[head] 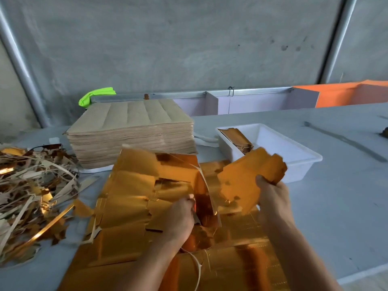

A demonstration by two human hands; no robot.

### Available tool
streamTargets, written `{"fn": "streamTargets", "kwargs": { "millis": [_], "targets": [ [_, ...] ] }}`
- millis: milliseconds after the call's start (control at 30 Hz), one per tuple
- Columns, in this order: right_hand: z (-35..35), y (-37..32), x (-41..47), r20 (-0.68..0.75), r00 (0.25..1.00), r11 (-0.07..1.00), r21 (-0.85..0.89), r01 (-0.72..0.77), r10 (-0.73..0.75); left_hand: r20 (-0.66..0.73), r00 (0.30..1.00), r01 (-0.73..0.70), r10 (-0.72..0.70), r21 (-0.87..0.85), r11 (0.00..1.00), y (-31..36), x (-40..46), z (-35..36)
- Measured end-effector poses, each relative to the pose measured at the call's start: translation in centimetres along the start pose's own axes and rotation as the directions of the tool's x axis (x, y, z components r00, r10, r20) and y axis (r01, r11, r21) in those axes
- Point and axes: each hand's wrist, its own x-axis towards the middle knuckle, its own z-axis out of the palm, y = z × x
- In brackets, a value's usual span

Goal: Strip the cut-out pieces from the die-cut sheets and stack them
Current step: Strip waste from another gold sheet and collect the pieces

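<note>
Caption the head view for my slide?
Right hand lifts gold cut-outs while left hand grips the die-cut sheet.

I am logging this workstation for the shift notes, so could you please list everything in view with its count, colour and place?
Die-cut sheets: a few layered, gold foil, table centre.
Cut-out pieces: one bundle, gold, lifted at right.
Stacked pieces: one stack, gold-brown, left end of tray.
Tray: one, white, right of centre.
Sheet pile: one tall stack, brown backs up, behind.
Scrap strips: one heap, gold and tan, left.
Green object: one, neon, behind pile.
Table: one, grey.
Left hand: grips the sheet edge.
Right hand: grips the bundle.
</note>
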Motion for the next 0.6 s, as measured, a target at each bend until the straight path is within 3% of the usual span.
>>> {"fn": "streamTargets", "kwargs": {
  "millis": [100,167,233,300,333,367,400,500,600],
  "targets": [
    [-0.4,-0.9,0.0,-0.023,1.000,1.000,0.025,0.011,-0.010,0.026,0.999,0.028,-0.028,-0.021,0.999,0.7,0.2,-0.2],
    [-0.4,-0.8,0.0,-0.023,1.000,1.000,0.008,-0.010,0.010,0.048,0.988,0.152,-0.144,-0.268,0.951,1.2,0.4,-0.7],
    [-0.4,-0.4,0.2,-0.041,0.999,0.999,-0.014,-0.035,0.035,0.047,0.932,0.309,-0.359,-0.619,0.722,1.5,0.7,-1.6],
    [-0.4,0.1,0.3,-0.046,0.998,0.997,-0.056,-0.056,0.054,0.060,0.851,0.339,-0.522,-0.822,0.457,1.6,0.8,-2.4],
    [-0.3,0.4,0.3,-0.045,0.997,0.995,-0.079,-0.068,0.065,0.053,0.845,0.295,-0.532,-0.876,0.381,1.8,0.8,-2.8],
    [-0.3,0.6,0.3,-0.043,0.996,0.992,-0.103,-0.078,0.074,0.020,0.866,0.235,-0.499,-0.899,0.370,2.0,0.8,-3.0],
    [-0.2,0.8,0.3,-0.040,0.996,0.988,-0.127,-0.082,0.078,-0.028,0.899,0.179,-0.438,-0.889,0.423,2.2,0.8,-3.1],
    [0.2,1.1,0.3,-0.031,0.994,0.977,-0.186,-0.106,0.102,-0.096,0.986,0.043,-0.135,-0.637,0.770,2.7,0.9,-3.1],
    [0.4,1.2,0.1,-0.011,0.994,0.960,-0.258,-0.111,0.112,0.083,0.988,-0.100,0.129,-0.284,0.954,3.2,1.3,-2.0]
  ]
}}
